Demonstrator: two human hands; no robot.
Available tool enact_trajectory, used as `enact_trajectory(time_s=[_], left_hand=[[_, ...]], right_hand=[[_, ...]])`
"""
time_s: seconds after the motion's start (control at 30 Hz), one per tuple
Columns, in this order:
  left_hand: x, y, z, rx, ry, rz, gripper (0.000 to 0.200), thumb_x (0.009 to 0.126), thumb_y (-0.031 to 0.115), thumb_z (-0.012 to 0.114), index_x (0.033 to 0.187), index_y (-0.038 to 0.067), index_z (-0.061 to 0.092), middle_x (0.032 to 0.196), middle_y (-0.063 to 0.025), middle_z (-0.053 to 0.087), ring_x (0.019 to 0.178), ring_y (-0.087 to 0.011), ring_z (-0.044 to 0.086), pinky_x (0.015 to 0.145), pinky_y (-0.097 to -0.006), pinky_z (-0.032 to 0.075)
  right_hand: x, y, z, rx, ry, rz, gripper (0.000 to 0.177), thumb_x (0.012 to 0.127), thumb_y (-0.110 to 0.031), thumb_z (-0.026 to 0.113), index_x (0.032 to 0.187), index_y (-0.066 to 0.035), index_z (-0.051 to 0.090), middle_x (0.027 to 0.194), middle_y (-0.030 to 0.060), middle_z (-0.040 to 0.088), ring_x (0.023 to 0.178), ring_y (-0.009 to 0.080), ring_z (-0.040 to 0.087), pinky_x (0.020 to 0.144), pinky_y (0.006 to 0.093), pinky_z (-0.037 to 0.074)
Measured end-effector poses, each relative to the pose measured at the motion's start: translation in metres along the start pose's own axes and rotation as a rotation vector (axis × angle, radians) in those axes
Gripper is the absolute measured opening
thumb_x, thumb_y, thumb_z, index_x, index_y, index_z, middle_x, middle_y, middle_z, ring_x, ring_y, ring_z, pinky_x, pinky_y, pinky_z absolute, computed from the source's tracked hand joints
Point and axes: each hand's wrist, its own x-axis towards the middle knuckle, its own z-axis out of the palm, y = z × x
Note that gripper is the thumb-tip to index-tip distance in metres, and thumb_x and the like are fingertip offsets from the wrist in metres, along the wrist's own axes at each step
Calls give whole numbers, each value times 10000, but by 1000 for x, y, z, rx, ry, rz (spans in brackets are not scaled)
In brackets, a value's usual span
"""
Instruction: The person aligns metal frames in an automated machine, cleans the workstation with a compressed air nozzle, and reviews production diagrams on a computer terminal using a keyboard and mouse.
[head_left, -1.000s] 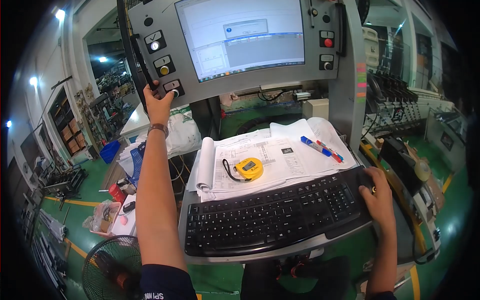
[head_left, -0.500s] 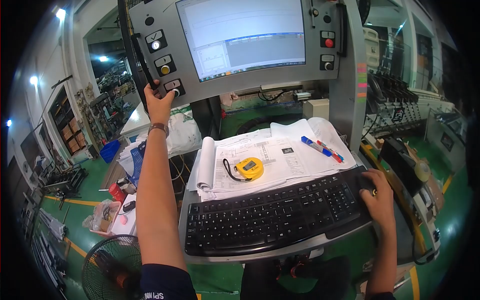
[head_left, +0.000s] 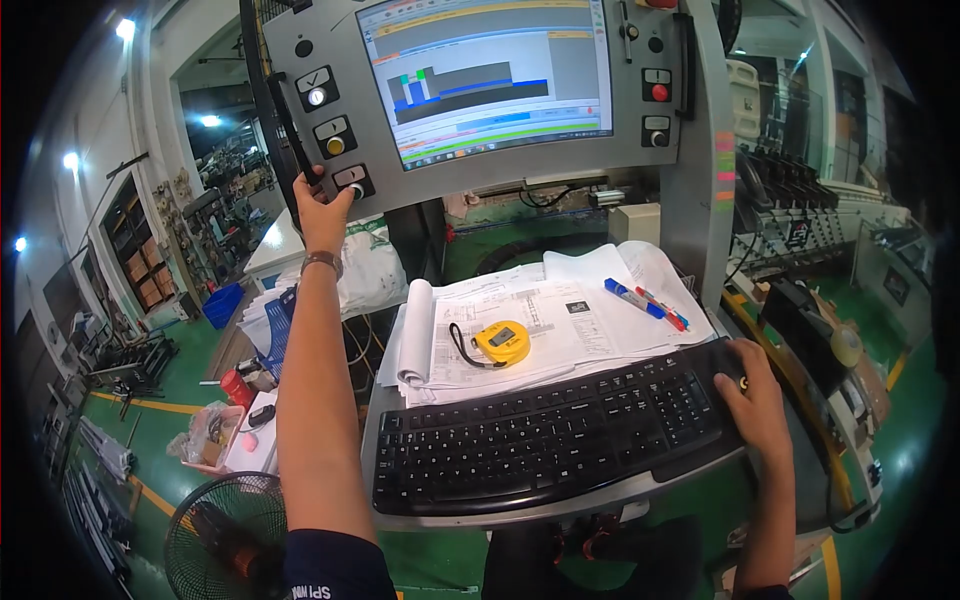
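My left hand [head_left: 325,222] is at the lower left corner of the grey control panel [head_left: 520,160]. Its fingers curl round the black side handle [head_left: 290,130], and the thumb rests at the lowest push button [head_left: 357,189]. On the panel, the screen [head_left: 480,75] shows a grey and blue profile drawing with green marks. My right hand [head_left: 762,405] lies closed over a dark mouse [head_left: 743,383] at the right end of the black keyboard [head_left: 540,440]; the fingers hide most of the mouse. A yellow tape measure [head_left: 507,343] lies on the printed drawings [head_left: 560,315] behind the keyboard.
Blue and red pens [head_left: 640,300] lie on the papers. At the left are a white plastic bag [head_left: 368,265], a red can [head_left: 237,388] and a black fan [head_left: 228,535]. A red button [head_left: 659,92] is on the panel's right side. Machinery [head_left: 800,215] stands at the right.
The screen has switched from a pale, mostly blank window to a coloured profile drawing. Both hands keep their places, and the view has shifted slightly.
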Motion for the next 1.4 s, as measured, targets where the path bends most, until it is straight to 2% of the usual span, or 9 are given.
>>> enact_trajectory(time_s=[0.5,0.83,1.4], left_hand=[[1,-4,-2,5,-11,-2,658,809,86,809,1379,81,481,1203,-141,635,1089,-220,675,942,-348,549],[1,-3,-1,-28,-24,1,653,819,83,795,1385,64,471,1225,-150,636,1104,-227,675,944,-345,544],[0,0,-1,-33,-23,-9,638,817,61,801,1370,67,481,1230,-139,624,1104,-217,667,932,-343,548]], right_hand=[[1,0,0,3,-31,21,458,969,-209,670,1383,-32,589,1484,188,536,1325,412,583,1076,443,477],[0,7,2,-33,30,44,479,958,-193,669,1401,-40,574,1498,184,529,1332,413,578,1075,448,483],[1,6,2,-34,-10,5,487,988,-233,663,1415,-25,560,1513,210,509,1317,426,587,1056,454,496]])
